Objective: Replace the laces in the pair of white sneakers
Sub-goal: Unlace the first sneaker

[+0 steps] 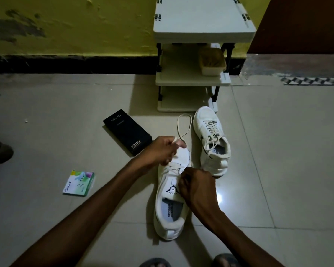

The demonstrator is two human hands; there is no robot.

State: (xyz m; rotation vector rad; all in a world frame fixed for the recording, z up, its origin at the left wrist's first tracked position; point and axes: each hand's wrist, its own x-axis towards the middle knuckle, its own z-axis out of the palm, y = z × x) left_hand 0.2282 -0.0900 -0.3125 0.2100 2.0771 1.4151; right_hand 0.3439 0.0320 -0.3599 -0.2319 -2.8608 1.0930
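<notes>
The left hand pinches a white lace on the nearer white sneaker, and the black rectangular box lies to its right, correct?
No. In the head view the left hand does pinch the white lace on the nearer white sneaker, but the black rectangular box lies to its left, not right.

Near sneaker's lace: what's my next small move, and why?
Probably draw the lace through with the left hand, which pinches it by the toe: a slack loop lies beyond, crossings remain on the near sneaker, the right hand curls beside its tongue.
</notes>
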